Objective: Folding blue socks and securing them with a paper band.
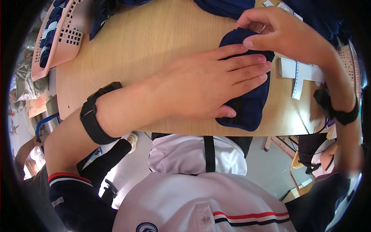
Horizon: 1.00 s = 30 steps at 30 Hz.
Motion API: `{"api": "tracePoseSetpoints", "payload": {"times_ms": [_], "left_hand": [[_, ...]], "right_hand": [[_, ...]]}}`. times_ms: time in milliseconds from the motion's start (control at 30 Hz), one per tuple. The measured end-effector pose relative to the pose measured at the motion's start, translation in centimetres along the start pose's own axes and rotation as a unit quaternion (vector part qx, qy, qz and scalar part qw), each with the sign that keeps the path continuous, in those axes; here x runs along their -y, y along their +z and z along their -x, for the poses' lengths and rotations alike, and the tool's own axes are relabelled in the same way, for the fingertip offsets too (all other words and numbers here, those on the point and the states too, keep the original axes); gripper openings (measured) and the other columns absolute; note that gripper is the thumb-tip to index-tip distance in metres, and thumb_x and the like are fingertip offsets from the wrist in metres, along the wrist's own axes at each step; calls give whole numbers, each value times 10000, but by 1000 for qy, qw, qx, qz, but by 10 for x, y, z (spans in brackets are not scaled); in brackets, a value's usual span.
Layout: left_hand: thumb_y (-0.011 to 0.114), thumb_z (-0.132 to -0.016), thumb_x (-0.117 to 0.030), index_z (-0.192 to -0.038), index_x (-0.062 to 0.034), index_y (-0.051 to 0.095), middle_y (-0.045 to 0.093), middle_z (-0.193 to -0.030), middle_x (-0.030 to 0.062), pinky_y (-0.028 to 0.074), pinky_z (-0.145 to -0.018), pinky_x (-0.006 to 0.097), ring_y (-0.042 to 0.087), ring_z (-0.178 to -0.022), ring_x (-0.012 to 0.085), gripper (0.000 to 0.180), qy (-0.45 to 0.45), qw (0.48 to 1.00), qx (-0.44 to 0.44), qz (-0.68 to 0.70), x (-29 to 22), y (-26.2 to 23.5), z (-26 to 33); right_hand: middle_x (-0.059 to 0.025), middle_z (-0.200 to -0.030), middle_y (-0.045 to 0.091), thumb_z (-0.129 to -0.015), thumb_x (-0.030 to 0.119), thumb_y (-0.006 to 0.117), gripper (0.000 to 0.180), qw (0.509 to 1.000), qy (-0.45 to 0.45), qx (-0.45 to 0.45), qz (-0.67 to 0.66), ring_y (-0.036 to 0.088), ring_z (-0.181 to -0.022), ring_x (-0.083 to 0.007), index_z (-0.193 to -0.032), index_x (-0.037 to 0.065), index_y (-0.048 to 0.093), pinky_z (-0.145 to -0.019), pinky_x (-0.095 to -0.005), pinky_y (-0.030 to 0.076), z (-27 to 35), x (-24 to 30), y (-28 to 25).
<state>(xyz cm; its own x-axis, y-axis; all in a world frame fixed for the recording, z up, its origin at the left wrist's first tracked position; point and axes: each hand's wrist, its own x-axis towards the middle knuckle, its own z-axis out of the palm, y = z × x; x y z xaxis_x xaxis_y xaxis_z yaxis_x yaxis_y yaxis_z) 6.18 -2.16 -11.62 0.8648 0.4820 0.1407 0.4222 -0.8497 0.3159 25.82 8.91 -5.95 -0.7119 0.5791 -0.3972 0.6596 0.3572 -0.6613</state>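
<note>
A flat navy-blue cloth piece (247,118) with rounded ends lies on the wooden table near its front edge. Across its middle, my left hand (205,83) rests palm down with straight fingers and the thumb apart, pressing flat without gripping. At the cloth's far end, my right hand (288,36) has its thumb on top and its fingers curled around the edge, pinching it. The cloth's middle is hidden under my left hand. Its exact kind is unclear.
A pink perforated basket (63,58) with rolled navy items stands at the left. White cards (288,69) and a blue-marked strip (297,87) lie right of the cloth. More navy cloth (226,7) sits on the wooden table (139,42) at the far side. Other people sit nearby.
</note>
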Motion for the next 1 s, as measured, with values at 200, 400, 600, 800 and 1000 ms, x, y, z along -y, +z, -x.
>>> {"api": "tracePoseSetpoints", "payload": {"times_ms": [200, 400, 600, 800, 1000], "left_hand": [[628, -928, -446, -1527, -59, 379, 385, -1592, 37, 240, -1231, 388, 341, -1468, 180, 755, -25, 999, 2, -46, -12, 6, -2], [624, -918, -438, -1437, -122, 524, 552, -1426, 0, 345, -1112, 350, 449, -1344, 149, 616, -3, 999, -32, -10, -15, 15, 5], [623, -883, -414, -1363, -143, 605, 623, -1318, -48, 364, -1106, 328, 469, -1307, 113, 552, 8, 999, -29, 27, -9, 8, 15], [657, -838, -367, -1378, -137, 587, 601, -1383, -24, 331, -1183, 361, 483, -1337, 134, 592, 42, 994, -85, 51, 0, 16, 16], [726, -824, -272, -1342, -101, 623, 600, -1409, -17, 332, -1193, 368, 520, -1337, 188, 554, 36, 998, -5, 44, -2, 6, -24]], "right_hand": [[-140, -1196, 674, -881, 225, 752, 520, 963, 84, 212, 143, 647, -1038, -200, -1302, -29, 582, -872, -315, 523, 1, 60, -42], [-152, -891, 579, -743, -33, 703, 260, 928, -160, -146, 304, 615, -819, -274, -989, -68, 623, -687, -328, 503, 37, 9, 49], [-191, -1097, 668, -768, -81, 650, 385, 854, -176, -273, 406, 681, -1000, -346, -1153, -94, 647, -813, -368, 581, 68, 19, 99], [-184, -962, 703, -827, -92, 636, 306, 962, -45, -147, 226, 715, -887, -313, -1131, -63, 651, -776, -333, 567, 80, 38, 78], [-193, -979, 694, -826, -105, 641, 236, 987, -8, -147, 58, 703, -887, -317, -1062, -83, 649, -742, -323, 555, 88, -147, -8]]}}
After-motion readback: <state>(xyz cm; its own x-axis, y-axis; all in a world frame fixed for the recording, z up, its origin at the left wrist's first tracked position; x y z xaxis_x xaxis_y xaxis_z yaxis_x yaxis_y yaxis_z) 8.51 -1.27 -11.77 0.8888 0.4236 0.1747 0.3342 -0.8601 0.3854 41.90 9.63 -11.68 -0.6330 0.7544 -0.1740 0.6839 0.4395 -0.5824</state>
